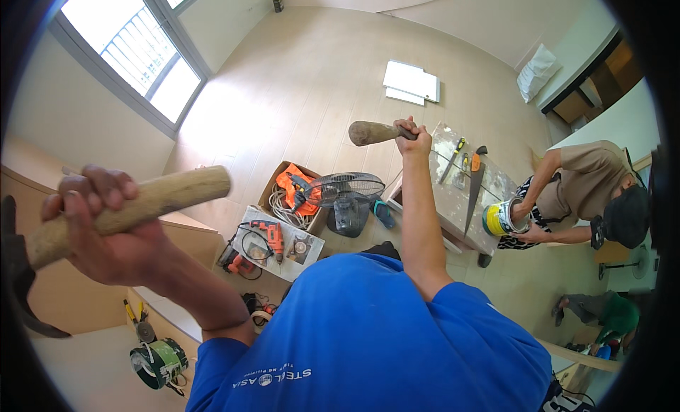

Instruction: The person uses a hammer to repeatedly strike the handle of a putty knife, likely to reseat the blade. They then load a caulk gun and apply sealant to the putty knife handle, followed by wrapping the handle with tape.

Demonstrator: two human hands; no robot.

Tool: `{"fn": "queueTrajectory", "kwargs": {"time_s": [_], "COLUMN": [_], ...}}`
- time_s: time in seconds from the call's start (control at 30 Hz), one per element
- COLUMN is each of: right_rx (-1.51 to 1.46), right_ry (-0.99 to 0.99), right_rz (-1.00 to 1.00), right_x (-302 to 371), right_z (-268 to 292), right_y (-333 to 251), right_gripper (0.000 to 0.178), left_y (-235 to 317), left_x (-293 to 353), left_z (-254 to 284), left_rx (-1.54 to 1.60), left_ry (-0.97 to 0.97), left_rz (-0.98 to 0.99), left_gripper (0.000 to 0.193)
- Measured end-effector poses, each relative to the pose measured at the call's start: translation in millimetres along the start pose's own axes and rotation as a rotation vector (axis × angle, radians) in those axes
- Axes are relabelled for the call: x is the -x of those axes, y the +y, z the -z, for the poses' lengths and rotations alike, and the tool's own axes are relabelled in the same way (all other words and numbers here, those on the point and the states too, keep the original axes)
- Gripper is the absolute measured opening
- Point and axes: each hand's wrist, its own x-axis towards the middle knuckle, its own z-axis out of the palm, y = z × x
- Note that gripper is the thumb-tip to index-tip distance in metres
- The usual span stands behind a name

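My left hand (106, 214) is raised at the left, fingers wrapped round the thick wooden handle of a hammer (170, 192). Its dark curved head runs into the black rim of the picture. My right hand (413, 137) is stretched out ahead, closed on a wooden-handled tool (372, 133). The rounded end of that tool points left; a dark part shows by the fingers, and the rest is hidden. The two hands are far apart. Near my right hand is a worn bench (443, 199) bearing a handsaw (474, 192) and a yellow-and-black screwdriver (453, 159).
A co-worker (591, 175) at the right reaches into a paint can (501, 217). Another person (616, 316) is at lower right. In front lie an orange drill (271, 236), a fan (347, 189) and a carton (269, 189) of cables. A green bucket (157, 362) stands lower left; white panels (411, 83) lie ahead.
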Motion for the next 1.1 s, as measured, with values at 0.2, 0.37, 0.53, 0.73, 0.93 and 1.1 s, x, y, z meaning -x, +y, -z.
{"fn": "queueTrajectory", "kwargs": {"time_s": [0.2, 0.37, 0.53, 0.73, 0.93, 1.1], "right_rx": [0.078, 0.079, 0.049, 0.267, 0.329, 0.381], "right_ry": [0.059, 0.054, -0.005, 0.088, 0.313, 0.280], "right_rz": [0.015, 0.011, -0.022, 0.332, 0.519, 0.559], "right_x": [1, -4, 13, 28, 35, 40], "right_z": [27, 42, 34, 13, 2, 10], "right_y": [11, -3, -12, -30, -65, -103], "right_gripper": [0.049, 0.050, 0.055, 0.036, 0.029, 0.031], "left_y": [-151, -92, -104, -110, -122, -141], "left_x": [173, 129, 117, 236, 322, 349], "left_z": [7, 16, 98, 158, 161, 116], "left_rx": [-1.011, -0.687, -0.685, -0.774, -0.909, -1.030], "left_ry": [-0.737, -0.093, -0.189, -0.341, -0.789, -1.161], "left_rz": [0.680, 0.836, 0.831, 1.374, 1.474, 1.322], "left_gripper": [0.022, 0.018, 0.021, 0.026, 0.029, 0.040]}}
